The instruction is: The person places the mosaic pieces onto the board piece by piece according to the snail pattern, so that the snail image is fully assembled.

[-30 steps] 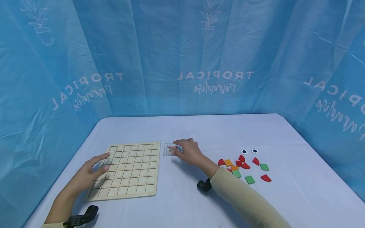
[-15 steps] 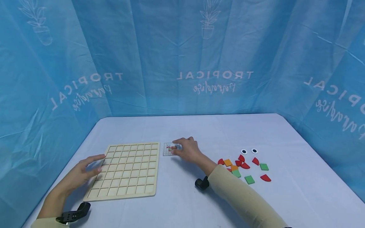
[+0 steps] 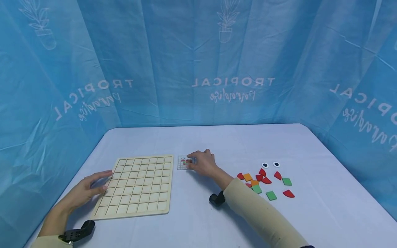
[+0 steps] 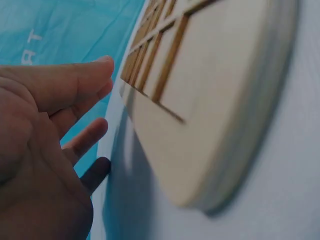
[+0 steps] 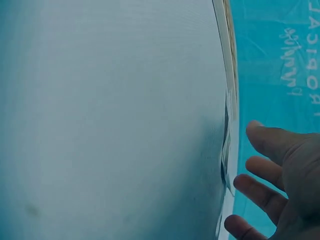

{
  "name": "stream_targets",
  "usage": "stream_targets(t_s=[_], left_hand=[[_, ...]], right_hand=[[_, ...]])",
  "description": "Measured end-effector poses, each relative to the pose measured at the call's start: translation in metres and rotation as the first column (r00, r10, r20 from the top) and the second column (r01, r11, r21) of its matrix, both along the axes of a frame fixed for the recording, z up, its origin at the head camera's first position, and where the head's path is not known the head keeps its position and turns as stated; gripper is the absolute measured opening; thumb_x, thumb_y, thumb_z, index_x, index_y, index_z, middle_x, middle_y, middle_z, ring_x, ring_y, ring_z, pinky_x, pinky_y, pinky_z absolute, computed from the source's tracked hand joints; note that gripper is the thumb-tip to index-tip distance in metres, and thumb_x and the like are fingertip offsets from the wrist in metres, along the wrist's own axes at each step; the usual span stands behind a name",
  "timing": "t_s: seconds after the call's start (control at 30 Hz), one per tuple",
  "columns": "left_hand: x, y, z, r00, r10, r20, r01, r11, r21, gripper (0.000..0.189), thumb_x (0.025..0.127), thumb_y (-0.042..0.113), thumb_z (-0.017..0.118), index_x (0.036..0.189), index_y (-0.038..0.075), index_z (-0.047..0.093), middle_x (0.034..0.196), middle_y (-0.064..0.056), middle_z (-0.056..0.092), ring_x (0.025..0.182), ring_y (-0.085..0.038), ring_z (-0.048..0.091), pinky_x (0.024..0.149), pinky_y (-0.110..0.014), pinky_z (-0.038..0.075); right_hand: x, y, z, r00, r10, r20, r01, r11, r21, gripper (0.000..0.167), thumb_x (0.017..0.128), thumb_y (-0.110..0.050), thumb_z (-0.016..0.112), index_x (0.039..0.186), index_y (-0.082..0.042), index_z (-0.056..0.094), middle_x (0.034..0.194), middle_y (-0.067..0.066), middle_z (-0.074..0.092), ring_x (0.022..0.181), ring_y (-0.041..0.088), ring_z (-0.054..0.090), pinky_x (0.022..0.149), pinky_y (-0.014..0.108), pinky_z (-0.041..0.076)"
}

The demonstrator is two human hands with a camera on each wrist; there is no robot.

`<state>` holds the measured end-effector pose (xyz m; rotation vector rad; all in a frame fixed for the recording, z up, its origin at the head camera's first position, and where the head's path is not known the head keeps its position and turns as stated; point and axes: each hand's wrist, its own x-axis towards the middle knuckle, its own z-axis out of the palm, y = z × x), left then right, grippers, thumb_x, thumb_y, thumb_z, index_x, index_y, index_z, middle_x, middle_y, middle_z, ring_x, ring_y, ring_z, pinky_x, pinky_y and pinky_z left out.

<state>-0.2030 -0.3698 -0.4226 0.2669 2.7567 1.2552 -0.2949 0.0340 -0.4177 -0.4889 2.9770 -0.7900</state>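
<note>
A pale wooden grid board [image 3: 139, 186] lies on the left of the white table. By its left edge is my left hand [image 3: 83, 191], fingers extended and thumb apart; whether the fingertips touch the edge I cannot tell. In the left wrist view the hand [image 4: 55, 125] holds nothing beside the board's corner [image 4: 185, 165]. Just right of the board lies a small printed card [image 3: 181, 166] with a grid and a coloured picture. My right hand [image 3: 203, 163] is over its right part, hiding some of it. The right wrist view shows this hand's [image 5: 285, 175] fingers apart and loosely bent.
To the right lie scattered red quarter-round pieces [image 3: 288, 194], green squares [image 3: 271, 195], orange pieces [image 3: 247, 177] and two round eye pieces [image 3: 265, 165]. A blue printed curtain [image 3: 198, 62] encloses the back and sides of the table.
My left hand has drawn back to the left, from over the board to its left edge. The right hand has stayed over the card, shifting only slightly. Board and loose pieces lie as before.
</note>
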Motion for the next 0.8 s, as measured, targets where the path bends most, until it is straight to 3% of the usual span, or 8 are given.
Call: stream_targets(t_s=[0.07,0.13,0.2,0.57,0.63,0.7,0.77,0.8], left_hand=[[0.000,-0.001,-0.001,1.000,0.006,0.016,-0.006,1.000,0.002,0.064,0.087,0.025,0.064,0.138,-0.004,0.040,0.152,0.005,0.033,0.135,-0.056,0.011,0.103,-0.073,0.011],[0.000,-0.001,-0.003,1.000,0.006,0.025,-0.006,1.000,0.004,0.063,0.086,0.025,0.064,0.138,-0.004,0.041,0.153,-0.015,0.032,0.135,-0.056,0.012,0.103,-0.072,0.011],[0.000,-0.002,-0.005,1.000,0.001,0.022,-0.001,1.000,0.007,0.061,0.086,0.022,0.065,0.137,-0.004,0.043,0.151,-0.023,0.031,0.135,-0.056,0.012,0.103,-0.072,0.011],[-0.002,-0.007,-0.010,1.000,-0.002,0.018,0.002,1.000,0.014,0.060,0.083,0.014,0.065,0.136,-0.004,0.044,0.151,-0.024,0.029,0.136,-0.055,0.010,0.104,-0.073,0.009],[-0.003,-0.007,-0.011,1.000,-0.010,0.008,0.010,1.000,0.012,0.060,0.083,0.015,0.065,0.136,-0.003,0.045,0.153,-0.013,0.032,0.136,-0.055,0.011,0.103,-0.073,0.010],[-0.003,-0.007,-0.012,0.999,-0.026,-0.021,0.026,1.000,0.017,0.059,0.083,0.017,0.065,0.135,-0.004,0.046,0.149,0.008,0.037,0.146,-0.029,0.016,0.102,-0.073,0.012],[-0.003,-0.006,-0.013,0.998,-0.042,-0.055,0.043,0.999,0.008,0.059,0.083,0.020,0.065,0.134,-0.003,0.048,0.141,0.019,0.039,0.142,0.000,0.021,0.101,-0.073,0.015],[-0.002,-0.005,-0.013,0.997,-0.045,-0.062,0.045,0.999,0.001,0.059,0.083,0.021,0.065,0.134,-0.003,0.048,0.140,0.019,0.040,0.141,0.001,0.022,0.102,-0.072,0.016]], right_hand=[[-0.001,0.000,-0.001,1.000,-0.008,-0.001,0.008,1.000,0.005,0.040,0.084,-0.033,0.068,0.122,-0.023,0.064,0.128,0.001,0.062,0.104,0.027,0.043,0.087,0.042,0.035],[-0.002,0.001,-0.003,1.000,-0.012,-0.006,0.012,1.000,0.014,0.040,0.083,-0.032,0.068,0.122,-0.023,0.064,0.128,0.001,0.062,0.104,0.026,0.043,0.086,0.041,0.035],[-0.003,0.001,-0.004,1.000,-0.013,-0.008,0.013,1.000,0.015,0.040,0.083,-0.032,0.068,0.122,-0.023,0.064,0.129,0.001,0.061,0.104,0.026,0.042,0.085,0.041,0.035],[-0.005,0.000,-0.006,1.000,-0.021,-0.005,0.021,0.998,0.063,0.034,0.083,-0.030,0.069,0.117,-0.025,0.067,0.128,-0.002,0.061,0.106,0.024,0.041,0.085,0.039,0.034],[-0.005,0.000,-0.007,1.000,-0.020,-0.013,0.021,0.996,0.088,0.031,0.084,-0.031,0.069,0.115,-0.026,0.068,0.128,-0.003,0.060,0.109,0.025,0.040,0.087,0.040,0.035],[-0.005,0.000,-0.007,1.000,-0.017,-0.020,0.019,0.994,0.106,0.029,0.084,-0.031,0.069,0.112,-0.026,0.069,0.129,-0.005,0.060,0.111,0.025,0.040,0.089,0.041,0.035],[-0.005,0.001,-0.008,1.000,-0.020,-0.022,0.022,0.993,0.120,0.028,0.084,-0.030,0.069,0.111,-0.027,0.070,0.129,-0.006,0.060,0.112,0.026,0.040,0.090,0.042,0.035],[-0.005,0.002,-0.008,0.999,-0.020,-0.026,0.023,0.992,0.123,0.027,0.083,-0.030,0.069,0.111,-0.027,0.070,0.129,-0.006,0.060,0.112,0.026,0.040,0.090,0.043,0.035]])
